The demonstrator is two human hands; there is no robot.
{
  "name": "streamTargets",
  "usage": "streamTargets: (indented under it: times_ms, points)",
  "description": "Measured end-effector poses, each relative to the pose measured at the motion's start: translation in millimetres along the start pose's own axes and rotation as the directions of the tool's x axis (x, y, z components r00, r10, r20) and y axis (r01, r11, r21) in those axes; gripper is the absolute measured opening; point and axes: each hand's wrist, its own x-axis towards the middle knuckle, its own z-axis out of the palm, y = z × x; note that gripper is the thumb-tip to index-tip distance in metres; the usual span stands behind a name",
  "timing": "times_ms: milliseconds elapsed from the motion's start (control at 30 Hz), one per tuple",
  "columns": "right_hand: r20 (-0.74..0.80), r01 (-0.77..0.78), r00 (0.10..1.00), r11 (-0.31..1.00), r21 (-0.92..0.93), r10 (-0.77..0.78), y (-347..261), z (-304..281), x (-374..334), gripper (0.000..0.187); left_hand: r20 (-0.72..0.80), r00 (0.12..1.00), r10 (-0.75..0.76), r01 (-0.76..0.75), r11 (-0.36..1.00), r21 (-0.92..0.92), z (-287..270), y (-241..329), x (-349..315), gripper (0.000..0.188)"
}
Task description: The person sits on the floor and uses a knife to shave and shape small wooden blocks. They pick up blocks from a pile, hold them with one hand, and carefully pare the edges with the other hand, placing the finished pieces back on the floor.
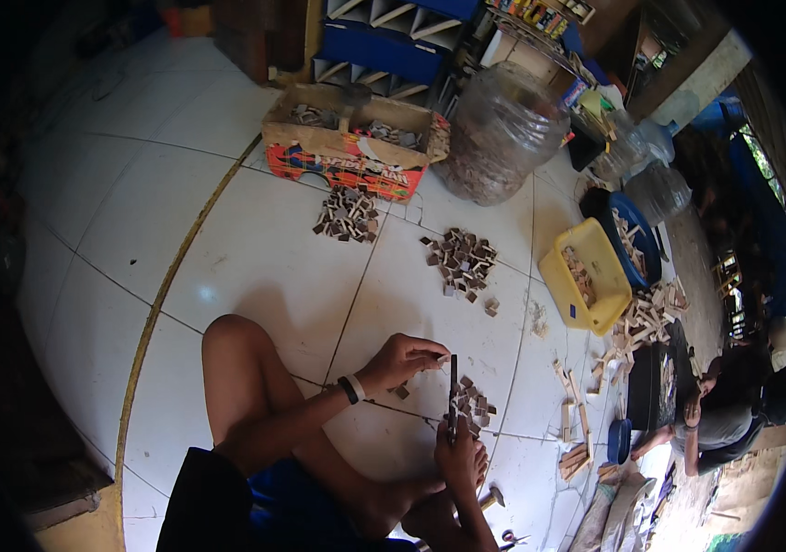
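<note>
My left hand (402, 362), with a banded wrist, is closed in a pinch on a small pale piece (443, 358), probably wood. That piece is at the upper end of a dark narrow bar (453, 386), whose exact kind I cannot make out. The bar's lower end is gripped in my right hand (456, 455), and it stands nearly upright. Just right of the bar, a small heap of brown and pale square pieces (474, 405) lies on the tiles near my foot. A few similar pieces (399, 391) lie below my left wrist.
Two more heaps, one pale-edged (347, 214) and one dark (462, 264), lie farther off. Behind them stand a divided box (347, 166) and a clear plastic jar (503, 138). Rightward are a yellow basin (586, 276), wood scraps (650, 313), a hammer (492, 498) and another person (724, 432).
</note>
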Motion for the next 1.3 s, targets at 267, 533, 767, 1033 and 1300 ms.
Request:
streamTargets:
  times_ms: [267,533,767,1033,1300]
  points:
    - [0.020,0.075,0.993,0.742,0.667,-0.119,26,-8,1,0.036,-0.142,0.976,-0.166,0.183,0.976,0.117,-48,4,0,0.039]
    - [0.076,0.103,0.972,0.699,0.708,-0.220,27,-19,-6,0.053,-0.678,0.623,0.391,0.000,0.866,0.500,-58,-34,2,0.042]
    - [0.099,0.107,0.965,0.710,0.696,-0.242,20,-22,-10,0.052,-0.253,0.925,0.282,0.081,0.504,0.860,-15,-24,-18,0.032]
    - [0.078,0.161,0.966,0.810,0.564,-0.247,27,-7,-4,0.034,-0.272,0.942,0.197,0.070,0.676,0.733,-29,-23,-6,0.016]
    - [0.098,0.062,0.991,0.956,0.286,-0.093,-10,-18,-18,0.052,-0.252,0.967,-0.029,0.032,0.999,0.008,-14,1,-1,0.015]
